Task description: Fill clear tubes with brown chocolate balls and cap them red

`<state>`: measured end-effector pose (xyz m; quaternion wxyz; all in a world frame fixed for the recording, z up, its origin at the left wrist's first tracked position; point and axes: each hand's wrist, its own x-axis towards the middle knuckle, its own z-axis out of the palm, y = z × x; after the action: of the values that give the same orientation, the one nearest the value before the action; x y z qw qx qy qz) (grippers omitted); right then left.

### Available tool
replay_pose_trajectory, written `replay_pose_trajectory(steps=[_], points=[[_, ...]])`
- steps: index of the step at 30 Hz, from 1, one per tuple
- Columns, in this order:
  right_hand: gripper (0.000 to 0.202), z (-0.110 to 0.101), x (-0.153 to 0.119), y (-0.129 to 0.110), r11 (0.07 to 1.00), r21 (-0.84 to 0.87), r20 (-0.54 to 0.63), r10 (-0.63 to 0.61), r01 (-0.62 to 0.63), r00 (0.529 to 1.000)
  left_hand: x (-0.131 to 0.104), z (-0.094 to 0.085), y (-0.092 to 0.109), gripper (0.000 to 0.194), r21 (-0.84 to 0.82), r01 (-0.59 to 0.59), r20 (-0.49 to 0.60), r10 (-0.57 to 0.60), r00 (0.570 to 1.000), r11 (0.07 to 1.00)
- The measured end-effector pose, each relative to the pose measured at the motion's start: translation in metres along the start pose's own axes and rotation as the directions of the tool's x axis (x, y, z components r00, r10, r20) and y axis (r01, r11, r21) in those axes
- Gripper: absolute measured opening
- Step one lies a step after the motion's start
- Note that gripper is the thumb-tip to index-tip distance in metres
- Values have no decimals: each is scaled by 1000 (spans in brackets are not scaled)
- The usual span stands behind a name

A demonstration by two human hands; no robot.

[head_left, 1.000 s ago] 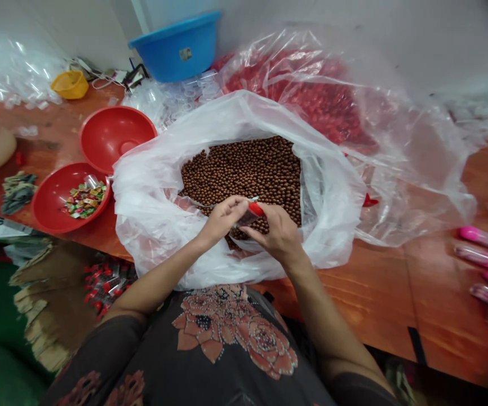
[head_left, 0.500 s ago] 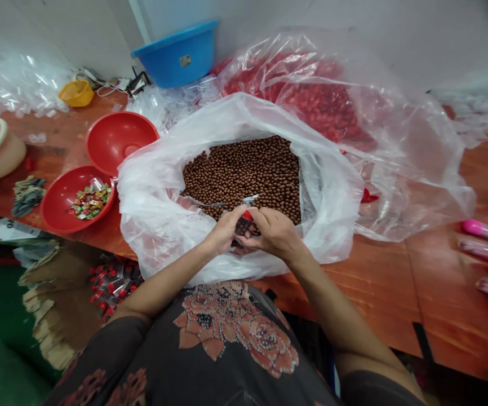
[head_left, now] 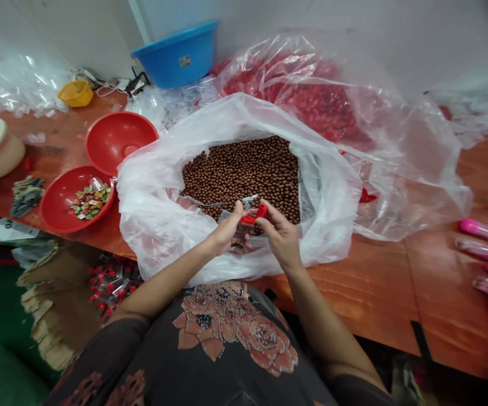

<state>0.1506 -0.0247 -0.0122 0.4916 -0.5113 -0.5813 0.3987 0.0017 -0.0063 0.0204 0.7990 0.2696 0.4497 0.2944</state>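
Observation:
A large white plastic bag (head_left: 151,186) stands open on the table with many small brown balls (head_left: 248,169) inside. Over its near edge, my left hand (head_left: 226,230) is closed round a small clear container (head_left: 244,230) that has a red rim and dark contents. My right hand (head_left: 281,234) pinches a red lid (head_left: 261,211) between thumb and finger, just right of the container's top. A grey-blue strip or tool (head_left: 250,198), too small to make out, lies on the balls beyond my hands.
Two red bowls (head_left: 121,119) are at the left, the nearer holding wrapped sweets (head_left: 91,201). A blue basin (head_left: 176,56) and a bag of red pieces (head_left: 324,107) stand behind. Pink-capped tubes (head_left: 480,248) lie at the right. Filled red-capped containers (head_left: 115,282) lie below the table's left edge.
My right hand has shifted slightly right and its fingers have opened out from around the container. The red lid now shows in its pinch, tilted beside the container's red rim.

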Motion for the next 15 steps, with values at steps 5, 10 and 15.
replay_pose_trajectory(steps=[5, 10, 15], points=[[81, -2, -4, -7, 808, -423, 266, -322, 410, 908, 4, 4, -3, 77, 14, 12, -40, -11, 999, 1000], [78, -3, -2, -11, 664, -547, 301, -411, 509, 860, 2, 5, 2, 69, 16, 47, 51, -47, 998, 999], [70, -3, 6, -6, 560, -546, 339, -533, 624, 775, 1, 10, -2, 54, -39, -1, -33, 0, 999, 999]])
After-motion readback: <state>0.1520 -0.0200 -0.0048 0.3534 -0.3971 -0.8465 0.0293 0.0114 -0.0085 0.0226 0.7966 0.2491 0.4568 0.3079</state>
